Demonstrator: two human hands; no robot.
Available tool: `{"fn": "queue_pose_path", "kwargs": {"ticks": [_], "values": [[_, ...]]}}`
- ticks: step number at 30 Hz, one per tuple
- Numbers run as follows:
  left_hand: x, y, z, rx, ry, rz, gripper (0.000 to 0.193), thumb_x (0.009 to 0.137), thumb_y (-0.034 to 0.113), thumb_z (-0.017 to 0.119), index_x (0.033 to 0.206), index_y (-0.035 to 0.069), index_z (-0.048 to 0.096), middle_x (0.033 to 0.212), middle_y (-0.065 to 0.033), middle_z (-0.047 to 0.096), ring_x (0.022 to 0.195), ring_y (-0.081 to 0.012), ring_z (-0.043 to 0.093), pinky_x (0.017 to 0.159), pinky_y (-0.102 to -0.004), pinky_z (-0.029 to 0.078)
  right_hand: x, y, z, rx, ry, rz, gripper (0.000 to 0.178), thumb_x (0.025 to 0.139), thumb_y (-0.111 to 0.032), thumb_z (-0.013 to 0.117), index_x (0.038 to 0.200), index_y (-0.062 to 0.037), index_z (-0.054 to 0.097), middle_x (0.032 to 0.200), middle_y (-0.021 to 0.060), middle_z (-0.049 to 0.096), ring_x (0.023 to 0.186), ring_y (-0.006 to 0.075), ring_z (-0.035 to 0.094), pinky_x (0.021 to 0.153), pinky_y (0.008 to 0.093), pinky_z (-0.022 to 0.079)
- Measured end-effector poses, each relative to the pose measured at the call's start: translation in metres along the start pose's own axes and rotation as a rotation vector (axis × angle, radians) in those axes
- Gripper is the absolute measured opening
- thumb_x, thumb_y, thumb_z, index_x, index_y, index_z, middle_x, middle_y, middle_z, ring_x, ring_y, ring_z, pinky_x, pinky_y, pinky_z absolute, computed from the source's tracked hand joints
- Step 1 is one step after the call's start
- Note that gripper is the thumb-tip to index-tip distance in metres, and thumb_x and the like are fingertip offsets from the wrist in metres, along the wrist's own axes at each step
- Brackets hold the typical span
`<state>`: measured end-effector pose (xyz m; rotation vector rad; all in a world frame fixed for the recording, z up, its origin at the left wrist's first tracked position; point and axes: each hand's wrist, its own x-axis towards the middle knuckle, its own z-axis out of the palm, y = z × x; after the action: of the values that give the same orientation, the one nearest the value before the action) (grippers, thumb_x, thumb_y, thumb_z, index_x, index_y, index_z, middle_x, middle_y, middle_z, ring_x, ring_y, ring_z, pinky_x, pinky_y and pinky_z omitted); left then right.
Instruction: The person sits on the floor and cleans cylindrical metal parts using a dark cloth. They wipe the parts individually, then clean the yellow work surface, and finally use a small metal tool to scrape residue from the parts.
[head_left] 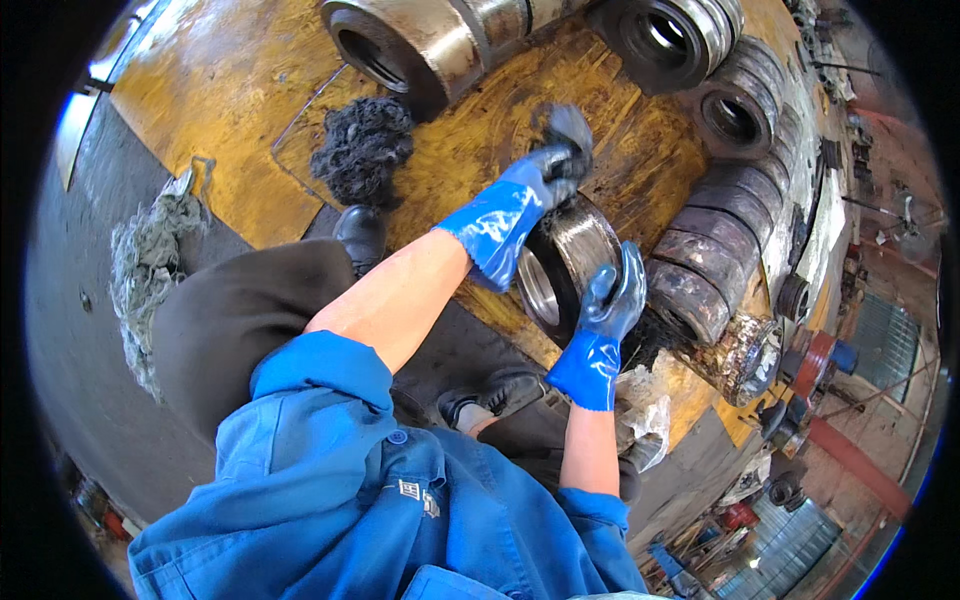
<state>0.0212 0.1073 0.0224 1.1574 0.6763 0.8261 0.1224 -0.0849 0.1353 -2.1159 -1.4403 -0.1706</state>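
Observation:
A steel ring [578, 245] with a shiny, streaked outer face stands on its edge before me, its bore facing toward me and to the left. My left hand [560, 170], in a blue rubber glove with dirty fingers, is just above the ring's upper side. Its fingers close around a dark grey rag [568, 128], partly smeared by motion. My right hand [612, 300], gloved the same way, rests against the ring's right side with fingers stretched out and thumb apart. To the left lies a dark clump of thread waste [363, 150] on the yellow, oil-stained sheet [450, 150].
Large metal cylinders [400, 50] and thick rings [665, 40] lie across the far side. A row of dark rings [705, 235] runs along the right. Grey-green thread waste [155, 265] lies at left beside my knee. Crumpled plastic [648, 420] is near my right forearm.

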Motion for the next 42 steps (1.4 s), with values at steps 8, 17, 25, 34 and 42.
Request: {"fn": "queue_pose_path", "kwargs": {"ticks": [8, 17, 25, 34, 42], "values": [[0.045, -0.135, -0.057, 0.322, -0.342, -0.275, 0.042, 0.090, 0.003, 0.073, 0.130, 0.012, 0.072, 0.126, -0.0059, 0.075, 0.110, -0.0156, 0.066, 0.100, -0.0343, 0.051, 0.006, -0.015, -0.004, 0.027, -0.033, 0.046, 0.039, 0.100, -0.024, 0.063, 0.132, -0.0009, 0.066, 0.132, 0.0232, 0.068, 0.124, 0.0420, 0.063, 0.109, 0.0515, 0.047], [0.050, -0.152, -0.077, 0.007, -0.327, -0.513, 0.040, 0.090, -0.009, 0.066, 0.127, 0.005, 0.073, 0.113, -0.0032, 0.076, 0.100, -0.0167, 0.068, 0.087, -0.0373, 0.056, 0.007, 0.000, -0.012, 0.064, -0.034, 0.059, 0.039, 0.093, -0.017, 0.067, 0.130, -0.0031, 0.066, 0.129, 0.0242, 0.068, 0.121, 0.0424, 0.065, 0.107, 0.0522, 0.048], [0.039, 0.033, -0.040, 0.309, -0.544, -0.562, 0.035, 0.095, -0.001, 0.069, 0.129, 0.007, 0.073, 0.105, -0.0022, 0.077, 0.082, -0.0129, 0.067, 0.072, -0.0350, 0.058, 0.002, 0.002, -0.019, 0.049, 0.087, 0.106, 0.034, 0.089, -0.014, 0.071, 0.122, -0.0060, 0.070, 0.123, 0.0223, 0.071, 0.115, 0.0420, 0.067, 0.103, 0.0509, 0.051], [0.014, 0.273, -0.041, 0.679, -0.591, -0.318, 0.033, 0.103, 0.020, 0.068, 0.133, 0.009, 0.068, 0.109, -0.0056, 0.076, 0.095, -0.0152, 0.070, 0.081, -0.0331, 0.060, 0.005, -0.007, -0.025, 0.112, 0.173, 0.104, 0.026, 0.086, -0.010, 0.067, 0.110, -0.0040, 0.075, 0.106, 0.0211, 0.074, 0.102, 0.0408, 0.071, 0.093, 0.0470, 0.057], [-0.020, 0.329, -0.259, 0.514, -0.434, -0.330, 0.072, 0.093, 0.028, 0.080, 0.152, 0.001, 0.049, 0.136, -0.0107, 0.068, 0.122, -0.0221, 0.064, 0.105, -0.0342, 0.051, 0.000, 0.000, -0.019, 0.053, 0.091, 0.097, 0.031, 0.092, -0.016, 0.066, 0.121, -0.0078, 0.072, 0.120, 0.0191, 0.073, 0.113, 0.0385, 0.068, 0.103, 0.0489, 0.053]]}}
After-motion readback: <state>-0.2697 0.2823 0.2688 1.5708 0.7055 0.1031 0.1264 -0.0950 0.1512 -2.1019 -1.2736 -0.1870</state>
